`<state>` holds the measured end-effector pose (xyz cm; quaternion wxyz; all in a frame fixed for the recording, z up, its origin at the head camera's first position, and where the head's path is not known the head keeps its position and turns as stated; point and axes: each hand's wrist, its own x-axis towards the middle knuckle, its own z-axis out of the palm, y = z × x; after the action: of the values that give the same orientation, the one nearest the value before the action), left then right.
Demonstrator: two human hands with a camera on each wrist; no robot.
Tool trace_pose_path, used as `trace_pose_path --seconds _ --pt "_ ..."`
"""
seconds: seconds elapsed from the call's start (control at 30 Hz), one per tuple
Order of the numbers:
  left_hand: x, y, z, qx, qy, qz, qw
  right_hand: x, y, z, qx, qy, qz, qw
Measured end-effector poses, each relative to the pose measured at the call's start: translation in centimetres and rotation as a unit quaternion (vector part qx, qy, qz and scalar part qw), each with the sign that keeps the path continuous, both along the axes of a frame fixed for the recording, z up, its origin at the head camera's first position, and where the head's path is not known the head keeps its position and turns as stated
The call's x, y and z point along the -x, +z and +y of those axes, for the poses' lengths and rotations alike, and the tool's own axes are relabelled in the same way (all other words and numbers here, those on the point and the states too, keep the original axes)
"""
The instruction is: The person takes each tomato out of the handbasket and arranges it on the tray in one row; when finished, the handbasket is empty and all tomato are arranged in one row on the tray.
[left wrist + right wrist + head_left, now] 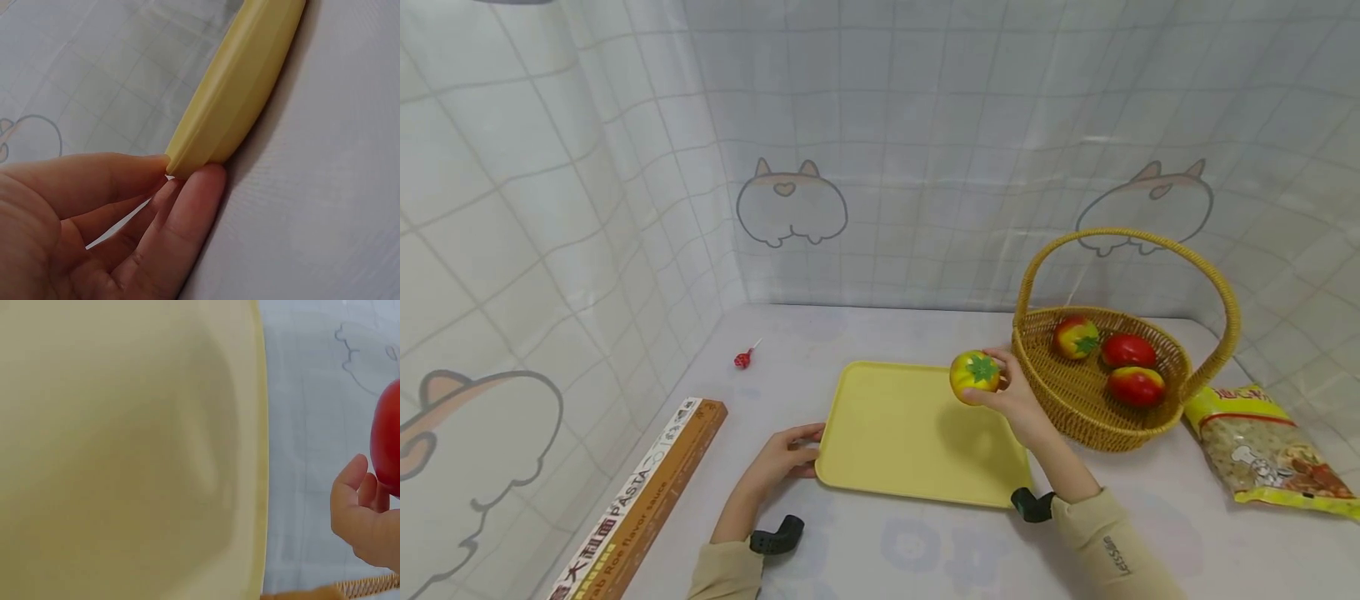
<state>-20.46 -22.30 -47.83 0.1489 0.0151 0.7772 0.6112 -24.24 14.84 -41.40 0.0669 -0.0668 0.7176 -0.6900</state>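
Note:
My right hand (1021, 407) holds a round fruit (967, 380), yellow with a green leafy cap, above the right part of a yellow tray (902, 433). In the right wrist view the held fruit (387, 440) shows a red side, with fingers (350, 503) against it; the view's edge cuts it off. My left hand (775, 461) is at the tray's left side. In the left wrist view its thumb and fingers pinch the tray rim (231, 100). The tray lies flat on the white table, its surface bare.
Right of the tray, a wicker basket (1060, 408) with a tall handle holds three red-and-yellow fruits (1137, 387). Beside it lies a pasta bag (1262, 450). At left are a long pasta box (647, 500) and a red lollipop (742, 360). Patterned curtains enclose the table.

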Motion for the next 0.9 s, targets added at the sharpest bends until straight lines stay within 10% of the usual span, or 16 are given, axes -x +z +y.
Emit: trace_pose_path --seconds 0.9 --pt "0.0 0.0 0.0 0.002 0.001 -0.003 1.0000 -0.3 -1.8 -8.7 -0.005 0.079 -0.013 0.997"
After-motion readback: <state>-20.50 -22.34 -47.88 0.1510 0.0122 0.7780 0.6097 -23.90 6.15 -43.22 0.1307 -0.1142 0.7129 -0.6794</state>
